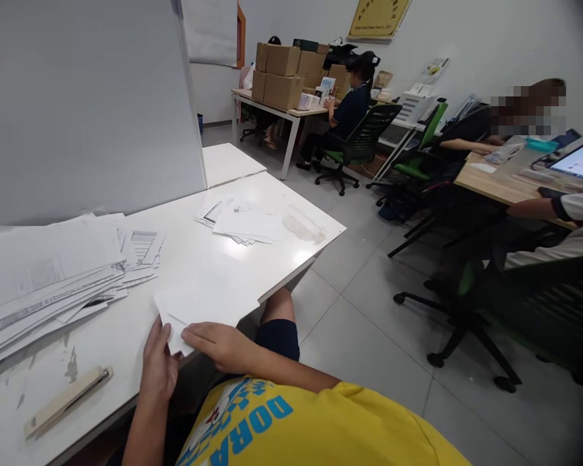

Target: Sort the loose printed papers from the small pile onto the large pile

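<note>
Paper, a white folded sheet or envelope, is lying at the near edge of the desk, and I am pinning it there: my left hand is pinching its lower corner while my right hand is lying flat on its edge, fingers closed over it. To the left a big loose stack of documents is crowding in; a smaller pile is sitting farther back. A beige tool is resting nearby.

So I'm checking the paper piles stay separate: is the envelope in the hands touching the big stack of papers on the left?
Apart. The head view shows bare white table between the envelope and the big stack of papers.
</note>
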Tool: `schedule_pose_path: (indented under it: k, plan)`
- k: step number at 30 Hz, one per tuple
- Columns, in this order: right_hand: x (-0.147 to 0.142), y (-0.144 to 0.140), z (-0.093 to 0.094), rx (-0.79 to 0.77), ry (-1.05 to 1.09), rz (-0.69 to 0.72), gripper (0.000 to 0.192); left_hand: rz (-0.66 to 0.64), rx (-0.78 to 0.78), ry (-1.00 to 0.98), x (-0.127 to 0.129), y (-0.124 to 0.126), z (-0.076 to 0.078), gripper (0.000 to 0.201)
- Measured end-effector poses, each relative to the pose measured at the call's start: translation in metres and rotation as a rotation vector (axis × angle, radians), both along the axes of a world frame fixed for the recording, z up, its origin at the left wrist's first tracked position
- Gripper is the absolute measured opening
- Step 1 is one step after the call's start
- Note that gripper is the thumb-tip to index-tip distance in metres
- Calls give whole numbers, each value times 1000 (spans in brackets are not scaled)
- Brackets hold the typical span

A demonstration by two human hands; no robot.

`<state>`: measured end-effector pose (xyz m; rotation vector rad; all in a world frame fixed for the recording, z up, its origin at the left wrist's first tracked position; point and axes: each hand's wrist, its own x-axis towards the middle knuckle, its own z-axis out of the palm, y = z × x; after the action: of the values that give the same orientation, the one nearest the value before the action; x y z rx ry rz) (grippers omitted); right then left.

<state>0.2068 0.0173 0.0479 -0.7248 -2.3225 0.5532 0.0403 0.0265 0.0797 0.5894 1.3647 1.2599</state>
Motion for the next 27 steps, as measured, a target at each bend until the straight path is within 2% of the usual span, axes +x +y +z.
schedule_pose_path:
  k: [4, 9, 10, 12, 14, 16, 17, 19, 22, 24, 25, 27]
  plan:
    - [-18, -3, 11, -198, 66, 46, 83, 3, -8, -22, -3, 7, -4, 48]
    - [-35, -4, 23, -459, 283, -92, 83, 89, -10, -32, -2, 5, -5, 27]
    - [-36, -3, 26, -517, 316, -58, 81, 79, -12, -78, -5, 6, -5, 24]
    - [-34, 0, 33, -650, 398, 102, 76, 44, -50, -162, -11, 8, -4, 24]
    - [-26, 4, 37, -795, 518, 256, 70, -5, -95, -175, -16, 8, -5, 32]
    - [-14, 7, 37, -901, 654, 320, 74, -62, -74, -133, -16, 8, -6, 44]
    - [-5, 9, 36, -915, 717, 308, 78, -69, -40, -103, -14, 8, -8, 49]
    - [14, 12, 34, -838, 816, 185, 79, -31, 61, -31, -10, 9, -10, 56]
    - [49, 20, 35, -562, 862, -223, 67, 56, 295, 125, -10, 17, -12, 56]
    - [71, 31, 39, -440, 800, -456, 70, 68, 434, 299, -17, 25, -11, 52]
    - [80, 38, 40, -414, 768, -514, 73, 64, 489, 397, -21, 29, -10, 49]
    - [91, 55, 40, -404, 751, -525, 82, 60, 571, 550, -29, 37, -8, 43]
